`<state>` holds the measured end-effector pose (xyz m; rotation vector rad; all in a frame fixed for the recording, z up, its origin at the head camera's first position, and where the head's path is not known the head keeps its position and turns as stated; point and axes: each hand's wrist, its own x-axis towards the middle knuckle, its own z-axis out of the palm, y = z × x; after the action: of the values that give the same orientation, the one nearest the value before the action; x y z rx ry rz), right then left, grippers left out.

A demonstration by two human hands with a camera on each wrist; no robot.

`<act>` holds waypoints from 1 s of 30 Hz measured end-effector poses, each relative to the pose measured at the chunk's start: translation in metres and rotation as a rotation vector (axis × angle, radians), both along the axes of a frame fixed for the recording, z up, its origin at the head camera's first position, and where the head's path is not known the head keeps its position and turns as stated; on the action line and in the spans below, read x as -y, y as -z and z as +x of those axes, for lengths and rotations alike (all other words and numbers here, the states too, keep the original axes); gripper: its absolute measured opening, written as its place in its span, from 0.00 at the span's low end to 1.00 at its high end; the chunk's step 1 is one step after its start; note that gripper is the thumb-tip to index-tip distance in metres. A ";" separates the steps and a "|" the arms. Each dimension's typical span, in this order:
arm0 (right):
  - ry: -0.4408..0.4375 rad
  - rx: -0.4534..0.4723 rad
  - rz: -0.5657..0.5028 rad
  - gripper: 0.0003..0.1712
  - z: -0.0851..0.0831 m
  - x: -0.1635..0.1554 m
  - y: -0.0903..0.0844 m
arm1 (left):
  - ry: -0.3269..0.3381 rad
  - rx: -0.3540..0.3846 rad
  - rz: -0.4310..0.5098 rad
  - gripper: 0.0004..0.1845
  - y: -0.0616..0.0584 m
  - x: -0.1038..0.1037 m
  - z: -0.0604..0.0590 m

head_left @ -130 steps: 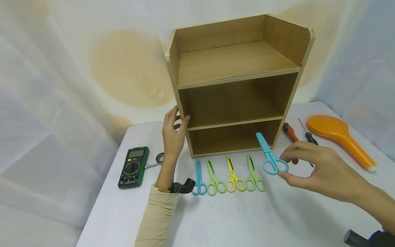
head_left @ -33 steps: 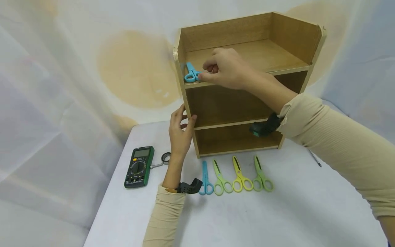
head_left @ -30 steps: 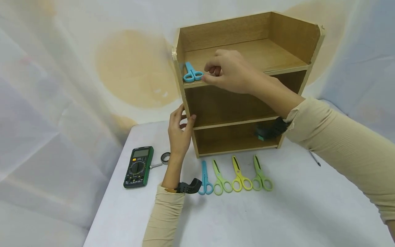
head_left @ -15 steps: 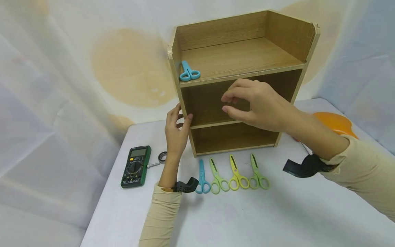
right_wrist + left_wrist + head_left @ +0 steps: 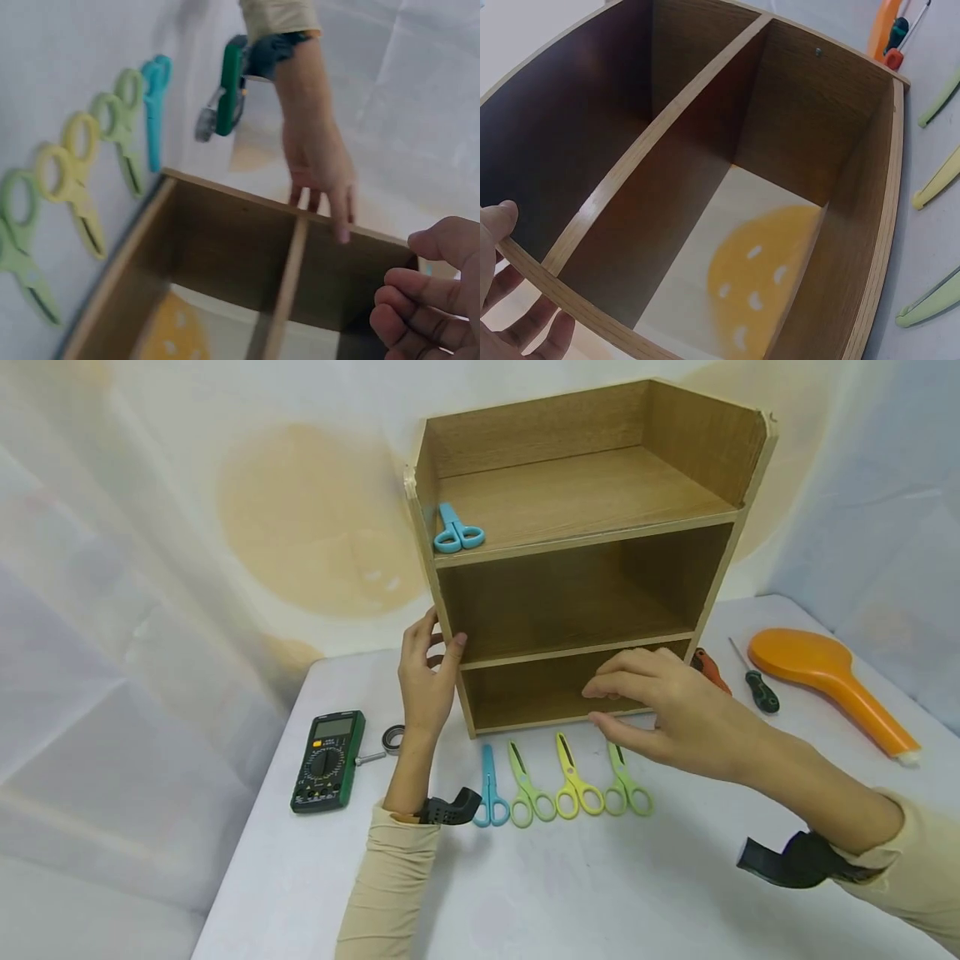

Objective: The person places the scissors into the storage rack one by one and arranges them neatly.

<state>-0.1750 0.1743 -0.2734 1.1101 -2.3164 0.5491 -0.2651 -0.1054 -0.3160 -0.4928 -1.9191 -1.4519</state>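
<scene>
The person's left hand [image 5: 425,681] grips the left side panel of the three-tier brown wooden shelf unit [image 5: 577,539], fingers wrapped round the outer face and the thumb pressed on the front edge at the level of the middle board; the left wrist view shows the thumb [image 5: 496,222] and fingertips on that edge. The right hand [image 5: 671,710] hovers in front of the lowest compartment, holding nothing, fingers loosely curved and a little apart, thumb below them. Just beneath it, on the white cloth-covered table [image 5: 600,893], lies the pale green pair of plastic scissors [image 5: 624,781], the end one of a row of four; the yellow pair [image 5: 573,777], another green pair [image 5: 528,785] and a blue pair [image 5: 489,787] follow towards the left wrist. High above the left hand, a second blue pair of plastic scissors [image 5: 453,529] lies on the top tier, against its left wall. Outward from the left hand rest a green digital multimeter [image 5: 327,762] and a small dark ring [image 5: 392,739]. Beyond the right hand lie a red-handled tool [image 5: 708,667], a green-handled screwdriver [image 5: 757,681] and an orange plastic paddle-shaped scoop [image 5: 825,681].
</scene>
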 end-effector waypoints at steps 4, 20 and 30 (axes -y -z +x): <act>0.039 0.018 0.017 0.12 0.004 -0.007 0.018 | 0.003 0.001 0.000 0.28 0.000 0.000 0.000; 0.247 0.240 0.135 0.19 0.012 -0.033 0.083 | -0.011 -0.013 -0.017 0.28 0.000 0.001 -0.001; 0.307 0.398 0.188 0.21 0.011 -0.039 0.110 | -0.014 -0.006 -0.021 0.28 0.001 0.000 0.000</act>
<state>-0.1642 0.2129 -0.3833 0.7477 -2.8667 0.4736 -0.2654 -0.1054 -0.3175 -0.4919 -1.9315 -1.4214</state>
